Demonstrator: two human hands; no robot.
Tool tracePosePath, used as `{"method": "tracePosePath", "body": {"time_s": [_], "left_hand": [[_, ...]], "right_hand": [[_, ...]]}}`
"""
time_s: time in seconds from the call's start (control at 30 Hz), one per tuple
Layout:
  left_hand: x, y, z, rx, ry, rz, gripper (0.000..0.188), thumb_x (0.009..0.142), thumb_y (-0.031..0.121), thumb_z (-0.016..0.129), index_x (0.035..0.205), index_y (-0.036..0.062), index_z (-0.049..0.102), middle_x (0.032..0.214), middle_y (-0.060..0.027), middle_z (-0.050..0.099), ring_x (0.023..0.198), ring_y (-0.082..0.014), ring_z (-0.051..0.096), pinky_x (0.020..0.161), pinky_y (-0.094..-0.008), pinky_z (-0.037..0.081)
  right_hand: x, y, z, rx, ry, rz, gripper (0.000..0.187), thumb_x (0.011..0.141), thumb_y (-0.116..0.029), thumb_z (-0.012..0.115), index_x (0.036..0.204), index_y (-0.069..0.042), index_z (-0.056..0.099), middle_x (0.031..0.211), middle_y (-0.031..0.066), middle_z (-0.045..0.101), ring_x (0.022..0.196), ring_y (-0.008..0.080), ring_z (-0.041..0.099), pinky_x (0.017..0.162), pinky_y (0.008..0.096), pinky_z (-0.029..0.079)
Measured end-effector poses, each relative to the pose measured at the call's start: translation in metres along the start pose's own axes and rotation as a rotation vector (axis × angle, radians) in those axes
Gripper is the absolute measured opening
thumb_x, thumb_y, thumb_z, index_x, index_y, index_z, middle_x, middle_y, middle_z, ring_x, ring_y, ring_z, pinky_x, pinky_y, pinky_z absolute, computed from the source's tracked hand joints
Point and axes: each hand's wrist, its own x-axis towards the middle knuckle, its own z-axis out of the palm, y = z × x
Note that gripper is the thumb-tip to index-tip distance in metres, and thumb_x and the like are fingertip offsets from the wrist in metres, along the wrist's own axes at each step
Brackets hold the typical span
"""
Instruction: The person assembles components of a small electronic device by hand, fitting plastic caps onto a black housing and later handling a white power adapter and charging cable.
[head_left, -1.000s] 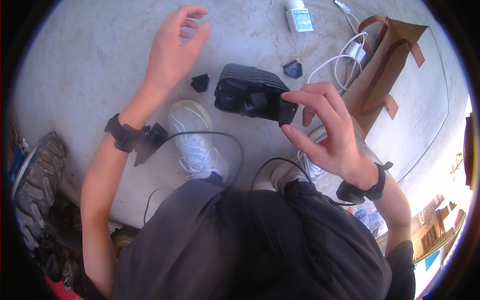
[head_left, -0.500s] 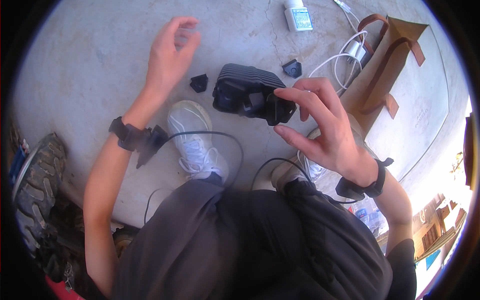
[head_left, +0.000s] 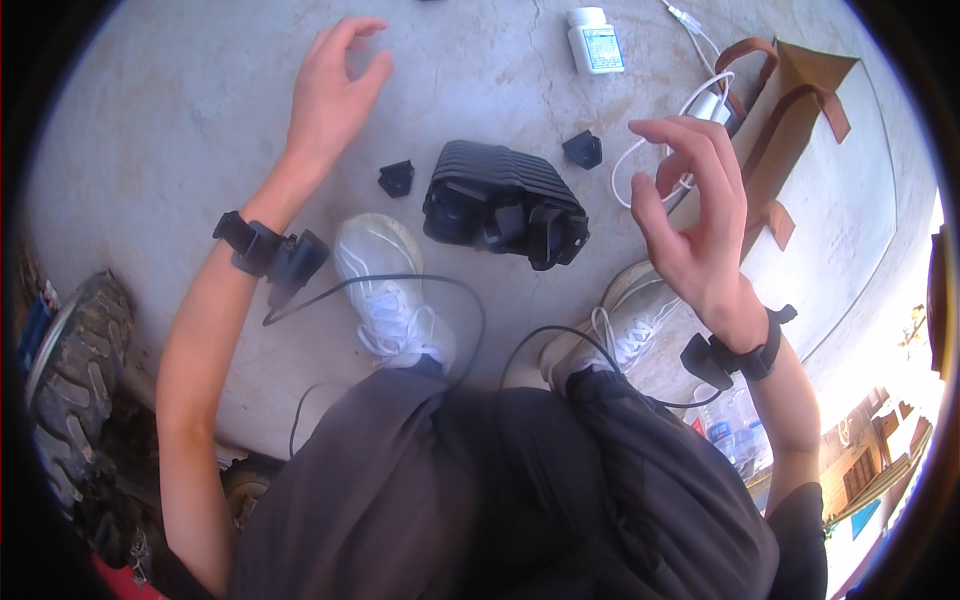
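Note:
A black ribbed plastic case (head_left: 500, 200) with slots and tabs along its near side lies on the concrete floor, beyond my shoes. One small black angular piece (head_left: 396, 179) sits to its left, and a second small black piece (head_left: 583, 150) rests at its upper right. My left hand (head_left: 335, 95) hovers beyond the left piece, fingers loosely curved and apart, holding nothing. On the other side, my right hand (head_left: 700, 210) is raised right of the case, thumb and fingers spread with a gap between them. Neither hand touches the case.
A white bottle (head_left: 597, 42) stands at the back. Beside it, a white cable with a plug (head_left: 706, 105) runs toward a brown-handled paper bag (head_left: 815, 170). A treaded tyre (head_left: 75, 370) is at the left. Black wires from my wrist straps cross near my shoes (head_left: 385, 260).
My right hand has left the case's right end and moved to the right. My left hand has shifted slightly farther away. The case now lies by itself, turned a little.

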Motion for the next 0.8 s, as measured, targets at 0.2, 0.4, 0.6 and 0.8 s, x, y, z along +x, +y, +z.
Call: {"method": "tracePosePath", "body": {"time_s": [0.2, 0.4, 0.6, 0.8], "left_hand": [[0.023, 0.001, 0.002, 0.166, -0.009, 0.136, 0.039, 0.089, 0.015, 0.071, 0.128, 0.0107, 0.066, 0.127, -0.0121, 0.064, 0.12, -0.0321, 0.061, 0.104, -0.0386, 0.048], [0.041, 0.018, 0.004, 0.336, -0.034, 0.34, 0.048, 0.089, 0.013, 0.074, 0.135, 0.0138, 0.064, 0.134, -0.0097, 0.063, 0.123, -0.032, 0.059, 0.105, -0.0413, 0.048], [0.056, 0.037, 0.012, 0.516, -0.073, 0.488, 0.036, 0.09, 0.011, 0.073, 0.125, 0.0101, 0.066, 0.133, -0.0075, 0.064, 0.121, -0.0316, 0.06, 0.103, -0.0413, 0.049], [0.052, 0.034, 0.012, 0.495, -0.043, 0.444, 0.029, 0.09, 0.01, 0.071, 0.119, 0.0078, 0.066, 0.132, -0.0075, 0.065, 0.118, -0.0307, 0.062, 0.102, -0.0403, 0.049]], "right_hand": [[0.006, 0.029, 0.012, -0.333, -0.32, 0.109, 0.044, 0.086, -0.008, 0.072, 0.128, -0.008, 0.058, 0.119, 0.0146, 0.058, 0.095, 0.0383, 0.065, 0.083, 0.0468, 0.053], [0.002, 0.044, 0.031, -0.342, -0.404, 0.111, 0.05, 0.083, -0.006, 0.073, 0.13, -0.008, 0.055, 0.12, 0.016, 0.057, 0.094, 0.0388, 0.065, 0.084, 0.0459, 0.054], [0.004, 0.051, 0.034, -0.326, -0.436, 0.12, 0.047, 0.082, -0.004, 0.073, 0.125, -0.008, 0.056, 0.118, 0.0157, 0.057, 0.091, 0.0382, 0.064, 0.082, 0.0457, 0.053], [0.005, 0.05, 0.035, -0.343, -0.434, 0.101, 0.046, 0.082, -0.004, 0.073, 0.124, -0.008, 0.055, 0.118, 0.0154, 0.057, 0.091, 0.0382, 0.064, 0.082, 0.0458, 0.053]]}}
